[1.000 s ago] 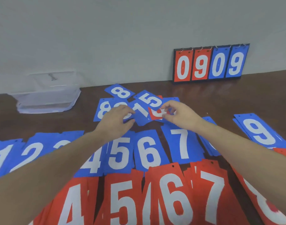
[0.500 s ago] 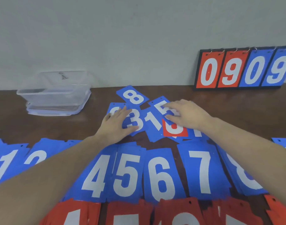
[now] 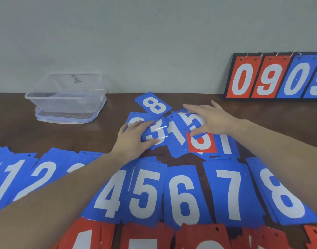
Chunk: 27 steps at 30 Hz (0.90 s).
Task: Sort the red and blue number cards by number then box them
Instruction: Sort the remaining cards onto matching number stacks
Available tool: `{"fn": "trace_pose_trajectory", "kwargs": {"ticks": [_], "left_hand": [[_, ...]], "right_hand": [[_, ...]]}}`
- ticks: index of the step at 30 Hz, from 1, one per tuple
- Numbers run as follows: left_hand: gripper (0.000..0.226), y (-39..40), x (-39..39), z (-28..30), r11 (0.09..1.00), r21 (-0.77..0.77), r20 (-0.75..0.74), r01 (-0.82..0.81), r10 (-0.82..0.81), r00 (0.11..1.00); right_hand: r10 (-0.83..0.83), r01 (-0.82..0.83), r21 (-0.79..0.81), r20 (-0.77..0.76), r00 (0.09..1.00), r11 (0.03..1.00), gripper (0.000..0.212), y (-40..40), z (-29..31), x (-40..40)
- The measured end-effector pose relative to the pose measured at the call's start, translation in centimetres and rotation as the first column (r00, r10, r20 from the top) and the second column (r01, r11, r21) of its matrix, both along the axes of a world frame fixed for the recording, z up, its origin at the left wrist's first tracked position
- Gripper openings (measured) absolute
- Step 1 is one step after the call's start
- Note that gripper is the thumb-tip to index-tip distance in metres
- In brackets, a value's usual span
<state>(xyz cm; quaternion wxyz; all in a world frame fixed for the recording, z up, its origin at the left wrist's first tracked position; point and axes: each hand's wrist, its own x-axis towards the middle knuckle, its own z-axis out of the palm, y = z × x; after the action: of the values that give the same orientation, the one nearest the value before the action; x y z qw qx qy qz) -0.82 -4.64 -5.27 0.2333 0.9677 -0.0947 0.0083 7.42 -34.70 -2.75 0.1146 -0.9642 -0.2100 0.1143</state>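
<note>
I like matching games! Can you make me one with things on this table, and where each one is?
Things:
1. clear box
2. scoreboard
3. blue 8 card
4. red card

Places:
A. leaning on the wall, far right
B. far left, by the wall
C. in the loose pile, just below the right hand
D. at the back of the loose pile

Pairs: 1-B, 2-A, 3-D, 4-C

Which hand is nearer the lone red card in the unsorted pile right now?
Right. The right hand lies over the blue 5 card with its thumb at the top edge of the red card. The left hand rests on the blue 3 card, further left.
</note>
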Motion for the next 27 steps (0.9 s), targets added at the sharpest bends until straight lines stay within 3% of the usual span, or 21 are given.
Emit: {"fn": "trace_pose_trajectory", "kwargs": {"ticks": [3, 5, 8, 10, 15, 21, 24, 27], "left_hand": [[0.066, -0.2, -0.5, 1.3, 0.997, -0.076, 0.06, -0.025, 0.03, 0.998], [0.067, -0.2, -0.8, 2.2, 0.988, -0.145, 0.055, -0.047, 0.055, 0.997], [0.061, 0.1, -1.9, 3.3, 0.915, -0.396, -0.032, -0.076, 0.07, 0.997], [0.058, 0.2, -2.9, 3.8, 0.855, -0.513, -0.051, -0.076, 0.058, 0.997], [0.073, 1.8, -4.9, 4.2, 0.831, -0.552, -0.018, -0.069, 0.071, 0.997], [0.097, 4.9, -7.7, 4.4, 0.786, -0.607, -0.066, -0.118, 0.098, 0.993], [0.091, 7.3, -9.2, 4.6, 0.722, -0.669, -0.164, -0.177, 0.089, 0.983], [0.067, 9.7, -10.8, 5.3, 0.641, -0.71, -0.186, -0.29, 0.226, 0.956]], "right_hand": [[-0.027, 0.024, 0.056, 0.051, 0.998, 0.998, 0.096, 0.4, 1.2, -1.2], [-0.072, 0.068, 0.202, 0.013, 0.997, 0.977, 0.093, 0.6, 1.9, -2.4], [-0.165, 0.167, 0.502, -0.048, 0.985, 0.849, 0.092, 0.8, 1.9, -4.3], [-0.226, 0.206, 0.589, -0.04, 0.973, 0.781, 0.092, 0.9, 1.9, -5.3], [-0.31, 0.307, 0.675, -0.12, 0.943, 0.671, 0.086, 1.4, 2.9, -7.7], [-0.29, 0.394, 0.784, -0.282, 0.915, 0.48, 0.087, 4.8, 3.6, -10.5], [-0.295, 0.429, 0.798, -0.326, 0.898, 0.424, 0.078, 7.5, 3.4, -11.6], [-0.274, 0.471, 0.802, -0.391, 0.879, 0.368, 0.06, 10.1, 3.2, -12.5]]}}
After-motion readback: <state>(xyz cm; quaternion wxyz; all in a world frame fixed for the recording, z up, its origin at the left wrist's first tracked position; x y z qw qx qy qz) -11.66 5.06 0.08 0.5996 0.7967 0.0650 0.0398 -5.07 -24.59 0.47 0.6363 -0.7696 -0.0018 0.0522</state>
